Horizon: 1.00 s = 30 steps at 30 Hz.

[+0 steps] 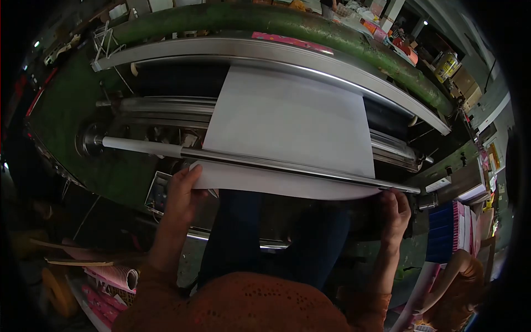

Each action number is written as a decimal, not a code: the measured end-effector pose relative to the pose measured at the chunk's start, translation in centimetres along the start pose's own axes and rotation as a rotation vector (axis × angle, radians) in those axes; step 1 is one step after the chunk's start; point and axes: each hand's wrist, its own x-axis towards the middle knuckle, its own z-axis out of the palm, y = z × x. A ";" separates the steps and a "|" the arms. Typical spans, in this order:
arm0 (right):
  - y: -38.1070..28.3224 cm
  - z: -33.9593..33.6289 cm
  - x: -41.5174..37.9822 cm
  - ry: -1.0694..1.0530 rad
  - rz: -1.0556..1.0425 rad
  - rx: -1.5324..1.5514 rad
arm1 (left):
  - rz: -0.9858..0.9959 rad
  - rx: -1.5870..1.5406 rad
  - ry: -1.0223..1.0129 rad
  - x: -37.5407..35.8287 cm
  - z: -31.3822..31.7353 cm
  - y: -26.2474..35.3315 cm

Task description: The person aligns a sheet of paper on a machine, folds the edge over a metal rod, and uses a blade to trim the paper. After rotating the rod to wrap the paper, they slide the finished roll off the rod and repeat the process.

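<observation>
A wide white sheet (293, 122) comes down from the machine's rollers and passes under a thin metal bar (287, 168). Its loose lower edge hangs on my side of the bar, curving slightly downward. At the left corner of that edge, my left hand (185, 191) pinches the sheet between thumb and fingers. My right hand (395, 210) has its fingers closed at the right corner, just below the bar's right end. A pale sleeve (141, 146) covers the left part of the bar.
A long silver beam (265, 52) and a green pipe (249, 19) cross behind the rollers. The green machine frame (66, 119) stands at left. A ribbed tube (124, 278) lies at lower left. Another person's arm (451, 276) shows at lower right, near blue and pink stacked material (445, 229).
</observation>
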 end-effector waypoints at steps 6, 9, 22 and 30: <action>-4.9 2.9 0.4 -0.233 -0.764 -0.948 | -0.025 -0.057 -0.053 0.8 1.3 1.5; -5.7 4.9 3.8 -0.270 -0.808 -0.915 | -0.069 -0.164 0.107 0.7 2.7 2.3; -0.2 9.5 8.5 -0.229 -0.711 -0.916 | 1.413 1.317 -0.247 4.1 11.7 -6.0; 1.4 14.7 1.2 -0.218 -0.773 -0.806 | 1.463 1.407 -0.221 5.0 12.4 -5.8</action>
